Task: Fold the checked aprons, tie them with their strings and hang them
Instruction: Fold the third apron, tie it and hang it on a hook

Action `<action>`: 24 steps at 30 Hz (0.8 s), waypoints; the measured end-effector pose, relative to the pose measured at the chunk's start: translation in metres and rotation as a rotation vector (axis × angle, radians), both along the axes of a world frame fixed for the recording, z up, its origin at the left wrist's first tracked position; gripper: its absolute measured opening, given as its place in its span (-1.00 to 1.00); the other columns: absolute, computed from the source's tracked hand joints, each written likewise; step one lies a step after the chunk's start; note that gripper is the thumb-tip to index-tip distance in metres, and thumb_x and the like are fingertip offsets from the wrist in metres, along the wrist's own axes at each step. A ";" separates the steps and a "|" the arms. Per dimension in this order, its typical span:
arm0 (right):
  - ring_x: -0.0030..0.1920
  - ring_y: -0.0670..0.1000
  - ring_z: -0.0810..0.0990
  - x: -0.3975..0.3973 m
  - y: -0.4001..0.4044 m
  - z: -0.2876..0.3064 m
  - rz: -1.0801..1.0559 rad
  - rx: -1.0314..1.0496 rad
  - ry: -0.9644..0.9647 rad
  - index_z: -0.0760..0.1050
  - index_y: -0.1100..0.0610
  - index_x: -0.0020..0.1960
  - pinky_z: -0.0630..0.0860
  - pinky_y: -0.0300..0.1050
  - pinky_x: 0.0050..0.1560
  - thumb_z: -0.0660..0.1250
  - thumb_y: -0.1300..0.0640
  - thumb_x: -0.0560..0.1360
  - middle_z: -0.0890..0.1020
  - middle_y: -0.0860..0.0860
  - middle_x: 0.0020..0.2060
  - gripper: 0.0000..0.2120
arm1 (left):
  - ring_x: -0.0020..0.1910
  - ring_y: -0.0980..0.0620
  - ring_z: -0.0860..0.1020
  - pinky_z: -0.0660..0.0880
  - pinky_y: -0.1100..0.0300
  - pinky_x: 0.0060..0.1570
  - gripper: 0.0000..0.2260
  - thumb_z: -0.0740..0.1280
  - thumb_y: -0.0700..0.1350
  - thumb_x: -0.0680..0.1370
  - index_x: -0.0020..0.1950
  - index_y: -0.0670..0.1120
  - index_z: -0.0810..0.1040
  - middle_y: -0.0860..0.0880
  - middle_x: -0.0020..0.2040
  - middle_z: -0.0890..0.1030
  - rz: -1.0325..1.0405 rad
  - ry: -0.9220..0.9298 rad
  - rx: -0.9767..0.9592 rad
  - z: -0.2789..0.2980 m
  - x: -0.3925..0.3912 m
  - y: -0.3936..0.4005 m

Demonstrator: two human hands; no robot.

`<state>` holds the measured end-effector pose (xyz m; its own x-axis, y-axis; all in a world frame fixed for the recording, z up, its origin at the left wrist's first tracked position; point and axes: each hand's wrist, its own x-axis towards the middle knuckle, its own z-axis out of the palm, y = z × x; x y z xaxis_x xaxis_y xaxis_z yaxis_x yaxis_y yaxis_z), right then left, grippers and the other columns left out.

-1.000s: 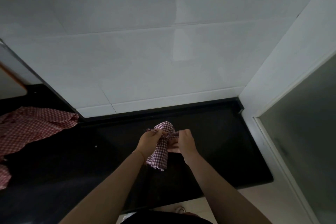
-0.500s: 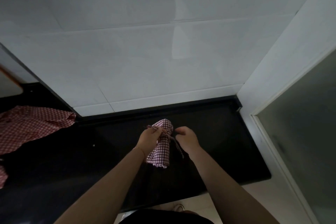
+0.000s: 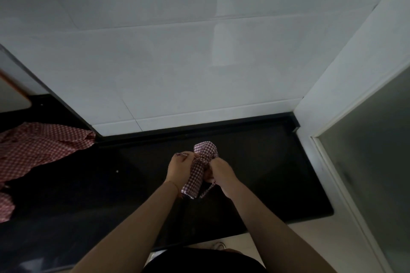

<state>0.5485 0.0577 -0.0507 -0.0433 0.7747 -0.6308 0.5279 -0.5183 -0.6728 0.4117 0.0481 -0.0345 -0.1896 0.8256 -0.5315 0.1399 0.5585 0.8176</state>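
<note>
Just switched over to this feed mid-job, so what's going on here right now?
A person is standing at a black counter, holding a folded checked apron above it. The left hand pinches one end of a string out to the side, and the right hand grips the bundle and another strand that dangles below, so the tie appears to be in progress. A second checked apron lies spread and unfolded on the counter at far left. Nothing is visibly hung yet.
</note>
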 end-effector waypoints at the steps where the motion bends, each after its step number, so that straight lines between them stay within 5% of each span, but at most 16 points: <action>1: -0.17 0.00 0.58 -0.002 0.000 -0.002 -0.065 -0.005 0.038 0.48 0.31 0.24 0.54 -0.11 -0.12 0.19 0.18 0.62 0.58 0.05 -0.14 -0.72 | -0.04 0.04 0.62 0.55 0.17 -0.08 -0.76 0.17 -0.13 0.67 0.06 -0.10 0.64 -0.07 0.00 0.66 0.055 -0.036 -0.006 -0.001 0.000 -0.002; 3: -0.28 -0.04 0.53 -0.006 -0.003 -0.003 -0.180 -0.034 0.131 0.49 0.34 0.24 0.52 -0.11 -0.21 0.16 0.16 0.63 0.55 0.03 -0.25 -0.68 | -0.02 -0.01 0.64 0.60 0.05 0.03 -0.78 0.20 -0.12 0.65 0.05 -0.08 0.65 -0.07 -0.02 0.68 0.124 -0.106 -0.039 -0.004 0.002 -0.006; 6: -0.05 0.07 0.58 -0.007 -0.004 -0.003 -0.238 -0.098 0.199 0.54 0.23 0.12 0.55 0.05 0.12 0.20 0.02 0.64 0.61 0.16 0.00 -0.71 | -0.03 -0.05 0.66 0.61 -0.04 0.05 -0.81 0.26 -0.07 0.63 0.00 -0.05 0.66 -0.06 -0.06 0.69 0.143 -0.099 -0.063 -0.009 0.003 -0.006; 9: 0.05 0.10 0.62 -0.004 -0.004 -0.005 -0.342 -0.112 0.265 0.54 0.26 0.07 0.54 0.09 0.21 0.25 0.09 0.61 0.62 0.20 0.11 -0.76 | -0.04 -0.13 0.66 0.59 -0.13 0.07 -0.80 0.31 -0.07 0.61 0.05 -0.17 0.65 -0.13 -0.08 0.69 0.219 -0.025 -0.044 -0.015 0.002 -0.003; 14: -0.05 0.14 0.71 -0.002 -0.002 -0.001 -0.649 -0.184 0.587 0.49 0.34 0.08 0.66 0.02 0.02 0.19 0.32 0.61 0.66 0.27 0.03 -0.86 | -0.24 0.04 0.53 0.50 0.21 -0.18 -0.69 0.19 -0.21 0.65 0.32 -0.36 0.43 -0.10 -0.15 0.58 0.557 -0.301 -0.147 -0.020 -0.004 0.000; 18: -0.13 0.14 0.69 0.006 -0.004 -0.002 -0.606 -0.167 0.559 0.49 0.28 -0.07 0.64 0.03 0.00 0.18 0.30 0.61 0.65 0.24 -0.09 -0.86 | -0.24 0.03 0.54 0.50 0.20 -0.18 -0.70 0.21 -0.23 0.65 0.32 -0.38 0.42 -0.10 -0.17 0.56 0.451 -0.335 -0.163 -0.018 -0.007 0.003; 21: -0.26 0.04 0.66 0.009 0.005 0.004 -0.492 -0.210 0.421 0.46 0.23 -0.02 0.62 -0.09 -0.25 0.21 0.30 0.60 0.61 0.26 -0.05 -0.94 | -0.15 0.02 0.57 0.53 0.18 -0.11 -0.75 0.29 -0.30 0.57 0.24 -0.26 0.53 -0.19 0.06 0.62 0.187 -0.050 -0.129 -0.014 -0.021 0.002; 24: -0.12 0.03 0.67 0.005 0.011 0.008 -0.330 -0.272 0.210 0.48 0.14 0.12 0.66 -0.03 -0.08 0.25 0.20 0.60 0.61 0.11 -0.03 -0.88 | 0.24 -0.02 0.47 0.41 0.08 0.30 -0.59 0.37 -0.23 0.49 0.33 -0.08 0.48 -0.06 0.31 0.49 -0.193 0.551 0.172 -0.008 -0.028 -0.001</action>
